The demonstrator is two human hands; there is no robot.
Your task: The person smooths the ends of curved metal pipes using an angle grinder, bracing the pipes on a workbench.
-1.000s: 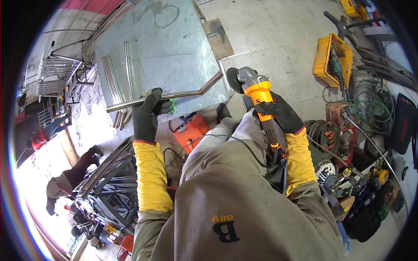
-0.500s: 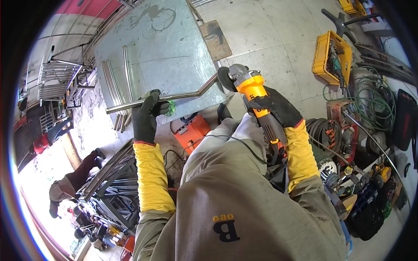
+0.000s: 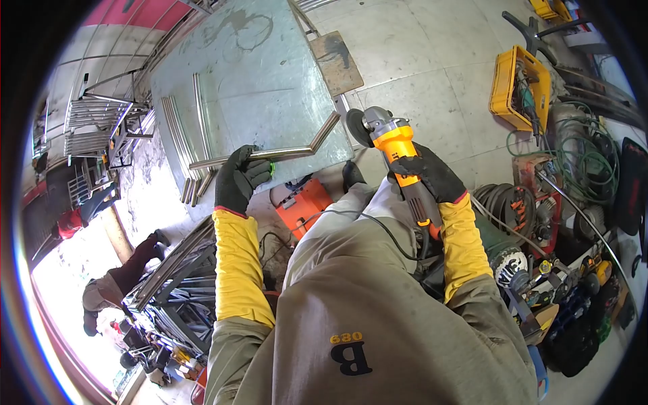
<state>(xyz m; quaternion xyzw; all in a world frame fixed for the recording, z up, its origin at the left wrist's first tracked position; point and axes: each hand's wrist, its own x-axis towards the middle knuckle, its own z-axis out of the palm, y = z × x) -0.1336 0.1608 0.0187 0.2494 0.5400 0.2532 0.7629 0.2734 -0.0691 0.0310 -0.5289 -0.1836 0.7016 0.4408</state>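
Note:
My left hand, in a dark glove, is wrapped round a bent metal tube near the front of the metal-topped table. The tube's angled end points up and right. In my gloved right hand is an orange and grey angle grinder, gripped by its body. Its dark disc is a short gap to the right of the tube's end. Several straight metal tubes lie on the table's left side, with another tube beside them.
An orange box stands below the table, and a dark cable crosses my legs. Yellow crate, green hose and tools are at the right. Metal frames stand at the lower left; beyond them is another person.
The grinder's disc has moved away from the tube's end, slightly right and down. My left hand and the tube have shifted right, and the tube's far end has swung up a little.

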